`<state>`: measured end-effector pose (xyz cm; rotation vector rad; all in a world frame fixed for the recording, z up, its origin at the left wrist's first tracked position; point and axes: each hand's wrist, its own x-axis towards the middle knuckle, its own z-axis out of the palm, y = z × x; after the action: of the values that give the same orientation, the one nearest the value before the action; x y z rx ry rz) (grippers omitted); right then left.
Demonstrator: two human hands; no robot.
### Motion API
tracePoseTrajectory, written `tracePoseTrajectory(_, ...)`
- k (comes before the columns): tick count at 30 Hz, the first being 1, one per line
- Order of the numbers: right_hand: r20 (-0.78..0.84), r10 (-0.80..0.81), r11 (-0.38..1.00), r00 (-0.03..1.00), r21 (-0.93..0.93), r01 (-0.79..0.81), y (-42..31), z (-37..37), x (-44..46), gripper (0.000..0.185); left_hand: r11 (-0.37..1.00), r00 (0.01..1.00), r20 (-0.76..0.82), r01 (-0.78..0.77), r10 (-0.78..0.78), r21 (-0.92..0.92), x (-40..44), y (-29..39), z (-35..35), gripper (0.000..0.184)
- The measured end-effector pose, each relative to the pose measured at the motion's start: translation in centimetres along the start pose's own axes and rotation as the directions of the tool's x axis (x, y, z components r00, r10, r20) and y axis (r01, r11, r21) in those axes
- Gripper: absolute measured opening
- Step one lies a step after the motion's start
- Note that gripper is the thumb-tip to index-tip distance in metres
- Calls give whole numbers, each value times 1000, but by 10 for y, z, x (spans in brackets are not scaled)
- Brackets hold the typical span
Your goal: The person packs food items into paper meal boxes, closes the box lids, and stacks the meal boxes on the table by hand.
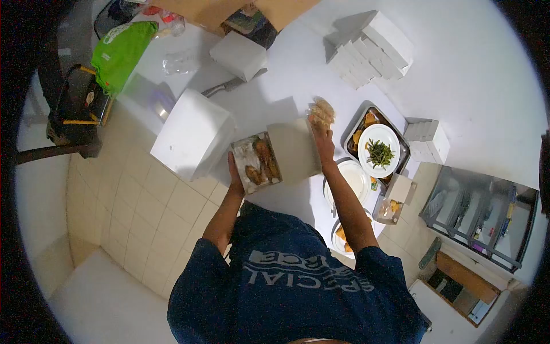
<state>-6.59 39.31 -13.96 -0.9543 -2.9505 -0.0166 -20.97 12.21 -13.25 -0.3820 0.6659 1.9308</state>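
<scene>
My left hand (pixel 234 176) grips the near left side of an open cardboard food box (pixel 256 163). Inside the box are browned pieces of food (pixel 264 163) and something whitish along the left. Its pale lid (pixel 295 148) is folded out to the right. My right hand (pixel 325 142) is at the lid's far right edge, fingers closed on a clear bag of light-brown crackers (pixel 321 112). The fingertips are partly hidden by the bag. Close to the right forearm are a white plate (pixel 348 182) and a metal tray (pixel 349 144) of browned food.
A plate of green vegetables (pixel 378 150) rests on the tray. Stacked white boxes (pixel 372 51) stand at the back right, and a big white box (pixel 195 135) stands left. A small box (pixel 239 55), a knife (pixel 220 87) and a green bag (pixel 121 54) are farther off.
</scene>
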Motion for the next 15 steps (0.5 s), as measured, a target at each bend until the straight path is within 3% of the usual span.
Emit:
tracePoseTrajectory(1, 10, 0, 1000, 1000, 4, 0, 2, -2, -3, 55, 1000, 1000, -5, -15, 15, 18, 1, 0, 2, 91)
tracePoseTrajectory(3, 207, 300, 832, 931, 420, -362, 7, -29, 1, 42, 998, 993, -94, 69, -67, 9, -9, 4, 22, 91)
tracePoseTrajectory(4, 87, 288, 719, 954, 637, -276, 13, -37, 3, 38, 998, 993, -105, 59, -59, 2, -6, -2, 23, 91)
tracePoseTrajectory(5, -32, 301, 567, 953, 810, -152, 22, -43, 5, 37, 995, 998, 11, 66, -65, -78, -1, -7, 20, 91)
tracePoseTrajectory(7, -62, 525, 451, 849, 866, -216, 45, -46, 8, 38, 979, 982, 177, 103, -71, -174, 4, -10, 28, 91)
tracePoseTrajectory(9, -73, 557, 241, 827, 967, -77, 50, -89, 12, 39, 966, 972, 209, 153, -109, -207, 8, -13, 43, 92)
tracePoseTrajectory(10, -104, 604, 233, 790, 971, -50, 30, -134, 15, 34, 965, 973, 203, 153, -109, -214, 10, -14, 53, 92)
tracePoseTrajectory(12, 20, 581, 190, 814, 969, -159, -4, -211, 13, 33, 958, 959, 246, 194, -140, -211, 14, -9, 74, 94)
tracePoseTrajectory(13, -12, 517, 276, 856, 949, -153, -13, -222, 12, 34, 899, 872, 486, 264, -66, -351, 19, -13, 73, 94)
tracePoseTrajectory(14, -39, 450, 358, 892, 923, -140, -21, -228, 10, 36, 818, 722, 691, 391, 12, -423, 25, -17, 72, 95)
tracePoseTrajectory(15, 20, 328, 315, 945, 940, -129, -34, -235, 10, 40, 901, 839, 540, 278, -59, -333, 22, -17, 85, 95)
